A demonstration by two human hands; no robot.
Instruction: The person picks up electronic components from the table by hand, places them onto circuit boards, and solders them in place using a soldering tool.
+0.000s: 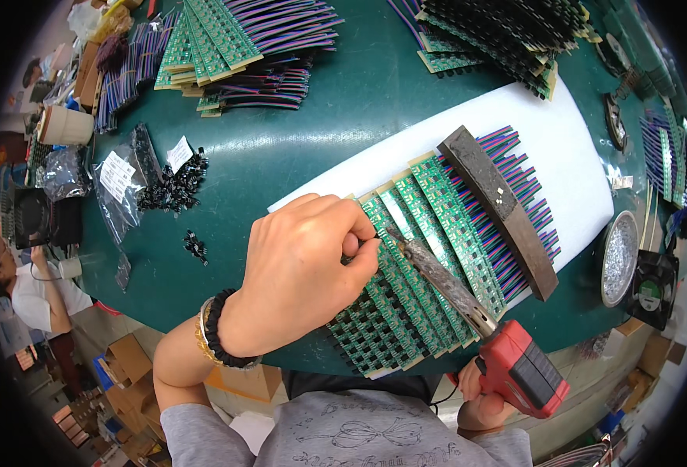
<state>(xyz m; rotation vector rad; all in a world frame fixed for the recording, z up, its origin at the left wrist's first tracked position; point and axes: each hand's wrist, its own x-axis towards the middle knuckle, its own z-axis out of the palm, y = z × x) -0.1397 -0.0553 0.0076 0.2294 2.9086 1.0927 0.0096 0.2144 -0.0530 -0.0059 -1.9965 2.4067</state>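
My left hand (pixel 300 261) is closed in a pinch over the green circuit boards (pixel 437 233). Between its thumb and forefinger shows the end of a small black component (pixel 378 237), mostly hidden by the fingers. My right hand (pixel 483 401) grips a red soldering gun (pixel 524 370) at the lower right. Its metal barrel slants up and left across the boards, and the tip is close to my left fingertips. The boards overlap in slanting rows, and the nearer left ones carry rows of black components. A dark metal bar (pixel 499 210) lies across the wires at their far right end.
The boards rest on a white foam sheet (pixel 573 156) on the green table (pixel 242 163). Loose black components (pixel 180 183) lie beside a clear plastic bag (pixel 117 187) at left. Board stacks (pixel 211 47) stand at the back. A metal bowl (pixel 620 257) and fan (pixel 653 289) are at right.
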